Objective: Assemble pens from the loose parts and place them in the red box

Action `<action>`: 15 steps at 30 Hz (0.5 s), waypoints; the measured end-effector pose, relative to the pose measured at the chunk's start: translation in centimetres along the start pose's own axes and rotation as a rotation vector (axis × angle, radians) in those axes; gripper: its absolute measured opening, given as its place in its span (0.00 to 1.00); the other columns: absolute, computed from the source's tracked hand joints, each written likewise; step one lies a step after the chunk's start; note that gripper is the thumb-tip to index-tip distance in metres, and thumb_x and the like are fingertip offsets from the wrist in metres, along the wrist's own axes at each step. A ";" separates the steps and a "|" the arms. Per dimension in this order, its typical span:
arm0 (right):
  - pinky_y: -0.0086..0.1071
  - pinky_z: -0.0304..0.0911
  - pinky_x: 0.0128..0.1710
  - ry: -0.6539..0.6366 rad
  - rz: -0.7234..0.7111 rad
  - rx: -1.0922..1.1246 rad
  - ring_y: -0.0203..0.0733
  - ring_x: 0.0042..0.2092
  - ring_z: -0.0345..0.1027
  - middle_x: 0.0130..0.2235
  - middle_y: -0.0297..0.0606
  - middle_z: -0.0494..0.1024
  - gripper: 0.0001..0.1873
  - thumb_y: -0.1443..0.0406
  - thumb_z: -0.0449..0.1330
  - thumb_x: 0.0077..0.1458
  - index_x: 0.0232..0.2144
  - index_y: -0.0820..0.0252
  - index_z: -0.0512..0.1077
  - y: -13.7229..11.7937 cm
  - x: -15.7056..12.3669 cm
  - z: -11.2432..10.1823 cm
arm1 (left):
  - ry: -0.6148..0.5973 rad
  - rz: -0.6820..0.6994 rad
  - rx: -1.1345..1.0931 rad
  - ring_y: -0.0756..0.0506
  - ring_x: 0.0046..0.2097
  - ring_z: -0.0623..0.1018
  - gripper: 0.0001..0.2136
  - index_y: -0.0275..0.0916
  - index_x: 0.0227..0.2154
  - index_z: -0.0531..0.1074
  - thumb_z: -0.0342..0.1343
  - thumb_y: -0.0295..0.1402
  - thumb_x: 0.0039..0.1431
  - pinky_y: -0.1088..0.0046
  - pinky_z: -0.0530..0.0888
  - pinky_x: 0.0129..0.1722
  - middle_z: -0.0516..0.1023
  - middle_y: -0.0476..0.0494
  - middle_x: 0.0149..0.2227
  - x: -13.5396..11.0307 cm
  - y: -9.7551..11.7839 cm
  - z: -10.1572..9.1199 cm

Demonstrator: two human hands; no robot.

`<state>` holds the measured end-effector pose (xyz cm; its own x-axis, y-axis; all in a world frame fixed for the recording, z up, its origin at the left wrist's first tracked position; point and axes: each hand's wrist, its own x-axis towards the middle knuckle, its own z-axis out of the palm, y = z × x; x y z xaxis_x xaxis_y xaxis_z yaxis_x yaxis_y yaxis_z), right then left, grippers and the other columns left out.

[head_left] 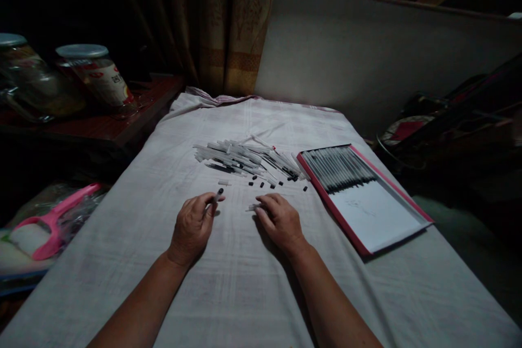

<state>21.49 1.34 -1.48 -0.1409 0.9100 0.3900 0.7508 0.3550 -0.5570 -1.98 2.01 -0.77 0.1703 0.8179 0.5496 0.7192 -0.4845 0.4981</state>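
Note:
My left hand [192, 224] is closed on a pen barrel with a black end [221, 192], which points up past the thumb and forefinger. Between the thumb and fingers of my right hand [281, 222] is a small clear pen cap [253, 207], its tip sticking out to the left. Beyond both hands lies a loose pile of clear pen parts [232, 155], some with dark refills. Several small black plugs [261, 185] are scattered in front of the pile, and a short clear cap [223, 182] rests near my left hand.
To the right, an open red-edged box [391, 223] holds a row of pens [338, 166] at its far end. A pale checked cloth [228, 293] covers the table. Jars [101, 79] stand on a wooden surface at left, above a pink-handled item [57, 220].

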 end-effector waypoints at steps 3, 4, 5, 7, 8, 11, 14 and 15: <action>0.38 0.67 0.42 -0.012 -0.009 -0.069 0.48 0.43 0.71 0.43 0.45 0.77 0.15 0.64 0.59 0.57 0.46 0.58 0.76 -0.7 0.1 0.2 | -0.003 -0.021 -0.042 0.45 0.39 0.80 0.07 0.41 0.45 0.67 0.47 0.32 0.67 0.66 0.75 0.41 0.81 0.45 0.40 0.0 0.2 -0.1; 0.38 0.68 0.42 0.002 -0.012 -0.064 0.48 0.44 0.71 0.43 0.45 0.77 0.15 0.64 0.59 0.57 0.47 0.57 0.76 -1.0 0.2 0.2 | 0.000 0.001 -0.037 0.46 0.38 0.79 0.07 0.41 0.45 0.68 0.47 0.32 0.67 0.67 0.75 0.41 0.81 0.46 0.38 0.1 0.2 -0.1; 0.39 0.68 0.42 0.021 -0.021 -0.043 0.48 0.44 0.71 0.43 0.45 0.77 0.16 0.64 0.59 0.57 0.48 0.57 0.75 -1.4 0.4 0.1 | 0.004 0.035 -0.024 0.45 0.37 0.79 0.07 0.41 0.44 0.68 0.48 0.32 0.67 0.67 0.75 0.40 0.81 0.46 0.37 0.1 0.2 -0.1; 0.38 0.68 0.44 0.058 -0.061 0.033 0.47 0.45 0.71 0.45 0.45 0.77 0.19 0.64 0.58 0.58 0.52 0.55 0.72 -2.3 0.8 -0.4 | 0.011 0.113 0.009 0.45 0.37 0.79 0.07 0.40 0.44 0.69 0.49 0.32 0.66 0.67 0.74 0.39 0.80 0.45 0.36 0.2 0.1 0.0; 0.38 0.68 0.44 0.068 -0.095 0.081 0.46 0.45 0.71 0.46 0.45 0.77 0.21 0.64 0.57 0.59 0.55 0.55 0.70 -2.8 1.1 -0.6 | 0.008 0.145 0.022 0.44 0.38 0.79 0.07 0.40 0.44 0.69 0.50 0.32 0.66 0.67 0.73 0.39 0.80 0.45 0.36 0.2 0.1 0.0; 0.36 0.68 0.45 0.082 -0.204 0.199 0.44 0.45 0.72 0.45 0.43 0.78 0.19 0.65 0.56 0.61 0.54 0.54 0.70 -3.8 1.7 -1.2 | -0.023 0.209 0.047 0.44 0.38 0.78 0.07 0.40 0.44 0.69 0.50 0.30 0.66 0.66 0.72 0.40 0.80 0.43 0.37 0.2 0.1 0.1; 0.33 0.68 0.41 0.090 -0.256 0.234 0.42 0.40 0.73 0.38 0.41 0.80 0.12 0.66 0.55 0.62 0.45 0.54 0.76 -4.2 2.0 -1.3 | -0.052 0.247 0.056 0.44 0.39 0.78 0.08 0.40 0.45 0.69 0.51 0.29 0.65 0.66 0.72 0.41 0.80 0.43 0.38 0.2 0.2 0.0; 0.33 0.67 0.39 0.089 -0.252 0.227 0.41 0.38 0.73 0.36 0.41 0.80 0.11 0.66 0.55 0.63 0.42 0.55 0.76 -4.2 2.0 -1.3 | -0.058 0.252 0.055 0.44 0.39 0.78 0.08 0.40 0.45 0.69 0.51 0.29 0.65 0.66 0.72 0.41 0.80 0.43 0.38 0.2 0.3 0.0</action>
<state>18.86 1.44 2.60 -0.2393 0.7690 0.5927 0.5358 0.6137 -0.5799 -1.76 2.02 -0.51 0.3859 0.6907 0.6116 0.6846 -0.6588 0.3120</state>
